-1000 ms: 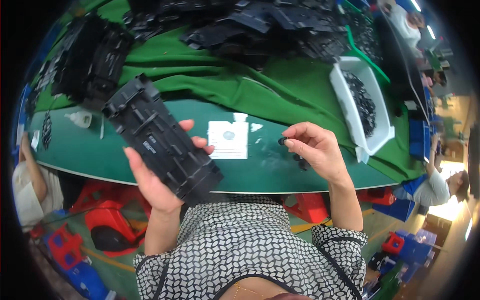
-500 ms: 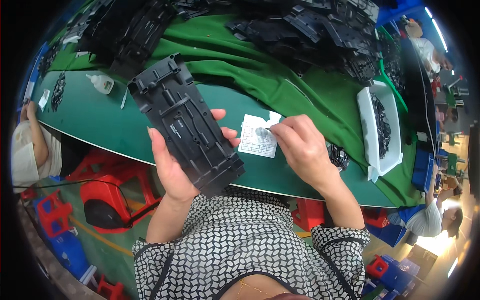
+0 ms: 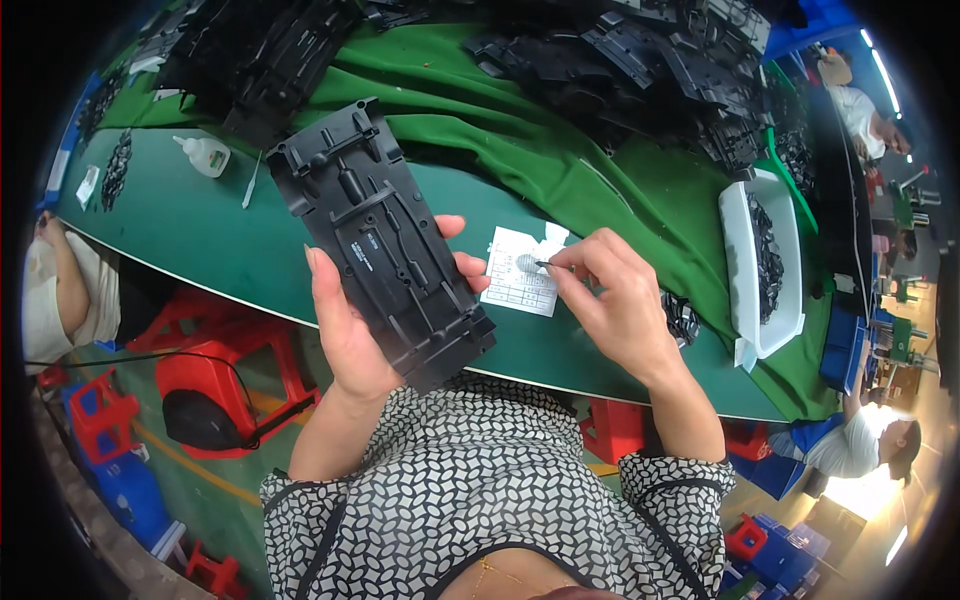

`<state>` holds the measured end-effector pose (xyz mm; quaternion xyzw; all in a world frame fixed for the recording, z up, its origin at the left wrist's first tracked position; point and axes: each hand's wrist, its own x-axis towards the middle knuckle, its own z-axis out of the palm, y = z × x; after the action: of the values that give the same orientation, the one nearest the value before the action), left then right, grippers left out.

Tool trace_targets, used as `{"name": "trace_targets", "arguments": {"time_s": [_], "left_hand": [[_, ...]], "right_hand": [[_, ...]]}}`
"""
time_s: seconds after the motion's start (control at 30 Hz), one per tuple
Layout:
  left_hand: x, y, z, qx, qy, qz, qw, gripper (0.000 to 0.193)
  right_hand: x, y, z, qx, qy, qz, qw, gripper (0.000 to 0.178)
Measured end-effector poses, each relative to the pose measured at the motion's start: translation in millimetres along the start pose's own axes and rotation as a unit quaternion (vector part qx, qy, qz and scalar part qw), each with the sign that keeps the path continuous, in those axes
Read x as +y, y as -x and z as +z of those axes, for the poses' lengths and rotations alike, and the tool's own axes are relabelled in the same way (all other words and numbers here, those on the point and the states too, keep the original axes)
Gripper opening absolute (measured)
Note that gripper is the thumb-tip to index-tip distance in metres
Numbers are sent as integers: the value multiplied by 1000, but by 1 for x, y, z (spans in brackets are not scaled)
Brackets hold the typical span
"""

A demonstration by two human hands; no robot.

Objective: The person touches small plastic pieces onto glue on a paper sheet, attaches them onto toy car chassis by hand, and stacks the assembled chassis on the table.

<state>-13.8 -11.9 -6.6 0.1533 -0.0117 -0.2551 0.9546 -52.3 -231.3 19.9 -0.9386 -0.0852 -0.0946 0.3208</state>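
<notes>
A long black molded plastic panel (image 3: 385,250), tilted with its ribbed side up, rests in my left hand (image 3: 350,345); the thumb is on one long edge and fingertips wrap the other. My right hand (image 3: 625,305) pinches a small dark piece (image 3: 543,264) between thumb and forefinger, too small to name. That pinch is over a white printed paper sheet (image 3: 522,294) on the green table. A grey round patch (image 3: 526,262) shows on the sheet near the fingertips. Small black parts (image 3: 682,318) lie in a pile beside my right wrist.
A white bin (image 3: 740,270) of small black parts stands at the right on a green cloth (image 3: 450,90). Stacked black panels (image 3: 640,70) line the back. A white bottle (image 3: 205,156) and a thin white-tipped tool (image 3: 251,182) lie at the left. Other people sit at both sides.
The panel has shifted slightly to the right in view. My right-hand fingers have turned a little, and the small dark piece now shows more clearly between them.
</notes>
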Motion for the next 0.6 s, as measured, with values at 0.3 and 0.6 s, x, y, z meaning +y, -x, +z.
{"name": "trace_targets", "arguments": {"time_s": [0.3, 0.6], "left_hand": [[-1, 1, 1, 3, -15, 3, 1000, 100], [-1, 1, 4, 11, -20, 12, 1000, 98]], "right_hand": [[1, -9, 3, -48, 42, 52, 997, 8], [-3, -4, 4, -26, 133, -165, 977, 10]]}}
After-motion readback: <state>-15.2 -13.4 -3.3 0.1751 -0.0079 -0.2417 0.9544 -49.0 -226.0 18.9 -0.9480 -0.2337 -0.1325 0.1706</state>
